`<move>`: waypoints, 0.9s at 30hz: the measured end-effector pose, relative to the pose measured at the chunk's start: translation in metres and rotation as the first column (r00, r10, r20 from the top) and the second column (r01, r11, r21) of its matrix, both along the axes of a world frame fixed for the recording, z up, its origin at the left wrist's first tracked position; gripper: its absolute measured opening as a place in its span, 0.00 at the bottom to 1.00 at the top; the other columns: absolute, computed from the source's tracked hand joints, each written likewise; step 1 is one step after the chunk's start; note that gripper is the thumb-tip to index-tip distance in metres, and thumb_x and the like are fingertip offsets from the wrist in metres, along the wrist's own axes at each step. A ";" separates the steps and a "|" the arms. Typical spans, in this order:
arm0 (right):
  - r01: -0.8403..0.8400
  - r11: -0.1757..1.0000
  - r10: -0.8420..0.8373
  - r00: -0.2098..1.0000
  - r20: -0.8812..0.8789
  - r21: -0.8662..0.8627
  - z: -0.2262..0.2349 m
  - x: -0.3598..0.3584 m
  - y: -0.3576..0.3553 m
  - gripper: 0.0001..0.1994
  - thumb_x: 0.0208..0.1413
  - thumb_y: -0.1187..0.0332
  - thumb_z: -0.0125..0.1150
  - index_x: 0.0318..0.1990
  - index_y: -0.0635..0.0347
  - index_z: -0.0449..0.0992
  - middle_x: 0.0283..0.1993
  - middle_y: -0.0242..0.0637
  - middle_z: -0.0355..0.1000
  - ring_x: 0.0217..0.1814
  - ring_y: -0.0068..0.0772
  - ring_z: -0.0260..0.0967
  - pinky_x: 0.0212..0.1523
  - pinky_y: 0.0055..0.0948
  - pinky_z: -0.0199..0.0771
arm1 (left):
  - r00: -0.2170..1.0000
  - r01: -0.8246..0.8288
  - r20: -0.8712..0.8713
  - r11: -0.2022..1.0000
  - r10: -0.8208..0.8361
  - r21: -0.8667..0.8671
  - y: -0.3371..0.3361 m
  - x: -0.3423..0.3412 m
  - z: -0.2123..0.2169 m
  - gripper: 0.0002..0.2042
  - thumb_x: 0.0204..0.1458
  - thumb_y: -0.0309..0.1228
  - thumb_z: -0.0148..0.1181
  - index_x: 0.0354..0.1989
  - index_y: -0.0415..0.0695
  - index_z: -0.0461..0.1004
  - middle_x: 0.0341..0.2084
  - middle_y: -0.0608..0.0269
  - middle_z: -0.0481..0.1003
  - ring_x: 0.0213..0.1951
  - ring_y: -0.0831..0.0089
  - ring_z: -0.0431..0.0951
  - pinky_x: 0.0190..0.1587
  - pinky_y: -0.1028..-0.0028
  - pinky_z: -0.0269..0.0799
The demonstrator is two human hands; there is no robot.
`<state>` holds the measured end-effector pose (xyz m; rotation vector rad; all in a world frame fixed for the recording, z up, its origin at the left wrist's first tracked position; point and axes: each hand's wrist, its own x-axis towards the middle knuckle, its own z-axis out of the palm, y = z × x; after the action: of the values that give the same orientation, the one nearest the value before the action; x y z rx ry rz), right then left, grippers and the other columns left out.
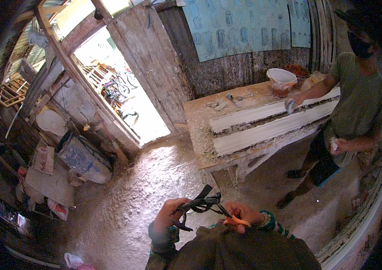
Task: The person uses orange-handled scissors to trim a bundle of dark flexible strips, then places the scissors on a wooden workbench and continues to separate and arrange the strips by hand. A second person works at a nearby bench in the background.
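Low in the picture, my left hand is closed around a tangle of black straps, with loose ends sticking up and hanging down. Just to the right, my right hand grips scissors with orange handles. Their dark blades point up and left, reaching the black straps; whether they touch them is too small to tell. Both hands are in front of my dark clothing, with green patterned cuffs at the wrists.
A worktable at the right bears long white plaster mouldings and a bucket. Behind it a co-worker has one hand over the mouldings. A blue drum stands at the left, near a bright doorway.
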<state>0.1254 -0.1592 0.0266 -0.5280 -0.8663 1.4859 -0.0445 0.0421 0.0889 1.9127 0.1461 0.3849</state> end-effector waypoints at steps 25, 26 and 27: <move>-0.039 0.995 0.041 0.999 -0.018 0.096 0.003 -0.009 -0.022 0.23 0.59 0.53 0.39 0.57 0.55 0.49 0.32 0.27 0.57 0.32 0.22 0.54 0.32 0.25 0.58 | 0.934 -0.287 0.341 0.790 0.106 0.542 -0.050 0.005 -0.075 0.17 0.35 0.24 0.57 0.39 0.40 0.70 0.17 0.58 0.67 0.17 0.60 0.68 0.18 0.68 0.62; 0.015 0.996 -0.021 0.998 0.062 0.085 0.003 -0.010 -0.023 0.23 0.59 0.53 0.39 0.57 0.55 0.49 0.32 0.27 0.57 0.31 0.21 0.53 0.32 0.25 0.58 | 0.937 -0.271 0.337 0.801 0.092 0.534 -0.048 0.005 -0.076 0.17 0.35 0.24 0.57 0.39 0.40 0.70 0.17 0.57 0.67 0.17 0.60 0.69 0.18 0.68 0.62; 0.069 0.995 -0.079 0.987 0.142 0.075 0.002 -0.010 -0.024 0.23 0.59 0.54 0.39 0.57 0.56 0.49 0.32 0.27 0.57 0.31 0.20 0.53 0.32 0.24 0.58 | 0.939 -0.256 0.333 0.811 0.080 0.526 -0.046 0.005 -0.077 0.17 0.35 0.24 0.57 0.39 0.39 0.70 0.18 0.56 0.68 0.18 0.59 0.70 0.18 0.68 0.63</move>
<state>0.1156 -0.1829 0.0284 -0.6155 -0.9984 1.3571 -0.0395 -0.0038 0.0116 2.4020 -0.0020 0.9180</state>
